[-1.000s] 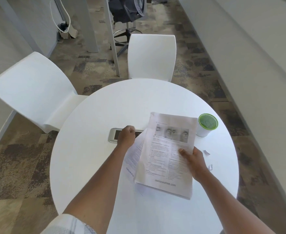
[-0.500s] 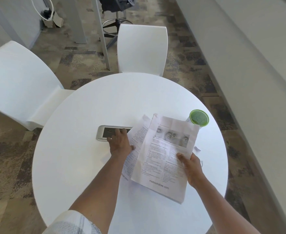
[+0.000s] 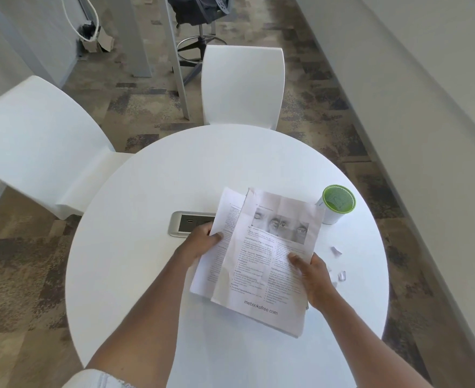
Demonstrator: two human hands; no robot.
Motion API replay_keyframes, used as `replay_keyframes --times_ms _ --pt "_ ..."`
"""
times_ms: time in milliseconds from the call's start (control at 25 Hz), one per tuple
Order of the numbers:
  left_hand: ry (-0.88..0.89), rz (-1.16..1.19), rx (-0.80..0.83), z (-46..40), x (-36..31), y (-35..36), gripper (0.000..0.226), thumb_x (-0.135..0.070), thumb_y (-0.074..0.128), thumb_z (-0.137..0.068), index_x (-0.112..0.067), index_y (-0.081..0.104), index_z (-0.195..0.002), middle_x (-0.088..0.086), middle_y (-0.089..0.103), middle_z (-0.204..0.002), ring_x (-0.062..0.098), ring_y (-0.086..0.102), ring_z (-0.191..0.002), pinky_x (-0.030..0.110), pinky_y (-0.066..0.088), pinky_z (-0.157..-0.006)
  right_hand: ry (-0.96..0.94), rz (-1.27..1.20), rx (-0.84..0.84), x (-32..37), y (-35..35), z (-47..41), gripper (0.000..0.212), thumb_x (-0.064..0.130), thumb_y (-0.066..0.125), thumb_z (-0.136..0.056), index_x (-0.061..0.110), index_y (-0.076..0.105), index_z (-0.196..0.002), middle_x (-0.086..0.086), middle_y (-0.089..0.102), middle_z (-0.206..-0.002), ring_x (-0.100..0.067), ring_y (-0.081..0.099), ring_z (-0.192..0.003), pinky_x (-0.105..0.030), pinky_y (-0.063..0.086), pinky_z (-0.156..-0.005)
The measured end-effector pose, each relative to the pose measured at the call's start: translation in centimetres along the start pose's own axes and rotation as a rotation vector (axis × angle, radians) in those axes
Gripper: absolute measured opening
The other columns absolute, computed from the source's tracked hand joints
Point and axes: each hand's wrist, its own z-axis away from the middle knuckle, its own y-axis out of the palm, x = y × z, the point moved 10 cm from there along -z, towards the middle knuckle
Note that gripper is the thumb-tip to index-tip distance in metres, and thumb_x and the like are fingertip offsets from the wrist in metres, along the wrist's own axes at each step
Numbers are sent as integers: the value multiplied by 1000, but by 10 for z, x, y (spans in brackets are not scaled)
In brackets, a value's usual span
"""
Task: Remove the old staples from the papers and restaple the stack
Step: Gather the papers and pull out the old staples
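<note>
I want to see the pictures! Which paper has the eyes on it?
The top sheet, pinched by the right hand. It shows a strip of eye photos; the sheet under it, held by the left hand, shows only text.

The printed white sheets [image 3: 267,261] cover the right end of the grey recessed power panel [image 3: 188,223] in the round white table [image 3: 152,275], and the fingers of both the left hand [image 3: 202,243] and the right hand [image 3: 313,278] vanish beneath the pages. The body text is too small to read, and no staples can be made out. Small clear scraps [image 3: 341,275] near the right hand are too tiny to identify; the dark swivel chair [image 3: 202,12] is cut off by the top edge.
</note>
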Motion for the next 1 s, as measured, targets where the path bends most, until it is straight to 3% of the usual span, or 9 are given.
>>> replay_keyframes --times_ms 120,360,440,520,600,800,920,1000 --pt "-76 266 65 8 14 -3 28 -20 53 -103 -15 65 -128 1 76 -108 21 70 -101 37 53 -94 -5 36 54 3 23 2 12 8 68 -90 10 71 -101 -10 79 -86 -25 75 -72 -34 60 -58" --pt "-55 578 91 28 17 -10 33 -24 50 -103 -7 64 -126 19 69 -122 27 69 -99 37 55 -85 -42 88 121 6 66 -1 15 6 68 -90 13 72 -103 -7 79 -89 -22 76 -77 -32 59 -64" --pt "-67 601 127 37 16 -10 41 -40 47 -103 -11 69 -121 15 73 -118 25 72 -100 33 59 -80 -47 102 131 7 77 -3 15 7 68 -90 13 72 -104 -8 79 -93 -25 75 -82 -37 60 -72" --pt "-71 608 145 43 18 -14 47 -48 46 -102 -13 68 -123 12 73 -119 25 70 -109 35 56 -90 -56 122 138 9 87 -3 15 7 68 -90 12 71 -104 -10 79 -95 -29 74 -86 -39 60 -75" --pt "-34 539 155 46 16 -20 42 -39 54 -100 -10 64 -129 10 72 -123 25 67 -117 37 52 -99 -66 141 157 12 95 -4 16 6 68 -90 11 71 -105 -12 78 -97 -29 75 -86 -38 59 -74" --pt "79 426 143 53 7 -33 36 -15 64 -96 -7 62 -130 10 70 -126 27 63 -121 34 48 -104 -45 106 139 10 109 0 25 13 75 -85 10 70 -110 -12 78 -101 -25 76 -86 -37 60 -73" --pt "88 499 171 57 3 -38 36 -14 67 -93 -8 64 -128 12 70 -125 29 65 -119 39 48 -105 61 51 169 -3 117 3 50 33 79 -79 10 66 -121 -12 75 -113 -31 72 -103 -47 57 -91" --pt "91 550 198 58 2 -40 33 -15 70 -90 -10 68 -123 12 71 -121 28 67 -113 41 49 -103 212 -43 248 -16 128 8 55 40 77 -81 8 66 -124 -15 73 -119 -37 67 -112 -55 50 -102"
